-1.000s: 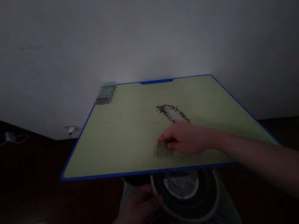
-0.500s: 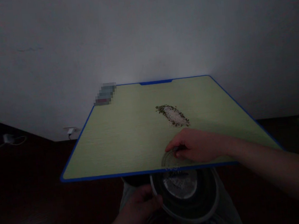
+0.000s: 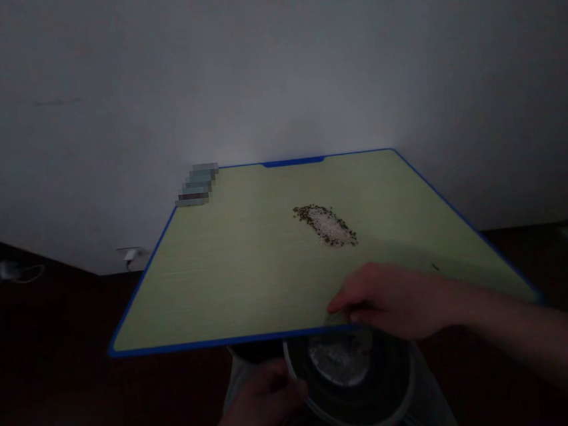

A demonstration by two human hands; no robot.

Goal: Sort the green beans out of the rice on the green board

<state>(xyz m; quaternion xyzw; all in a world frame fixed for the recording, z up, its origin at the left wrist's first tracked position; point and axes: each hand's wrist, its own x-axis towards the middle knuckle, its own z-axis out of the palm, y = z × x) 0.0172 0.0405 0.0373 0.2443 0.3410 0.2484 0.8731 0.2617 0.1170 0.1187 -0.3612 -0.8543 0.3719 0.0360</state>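
My left hand (image 3: 266, 399) grips the left rim of a metal bowl (image 3: 402, 392), thumb over the edge. The bowl sits at my lap, its upper part tucked beneath the table's front edge; its round bottom looks shiny. My right hand (image 3: 393, 299) is at the front edge of the green table, above the bowl, fingers closed on a clear, round, lid-like piece (image 3: 335, 319) that is mostly hidden. Beyond it on the table lies a pile of pale grains (image 3: 328, 224) fringed with darker brown-green ones.
The light green table (image 3: 209, 274) has a blue rim and stands against a white wall (image 3: 270, 67). A blurred-out flat object (image 3: 197, 184) lies at its back left corner. A small dark sliver (image 3: 435, 267) rests right of the pile. A plug (image 3: 130, 256) sits in the wall at left.
My right hand has drawn the clear piece toward me to the table's front edge. Grains seen falling into the bowl are no longer visible in the air. My left hand keeps its hold.
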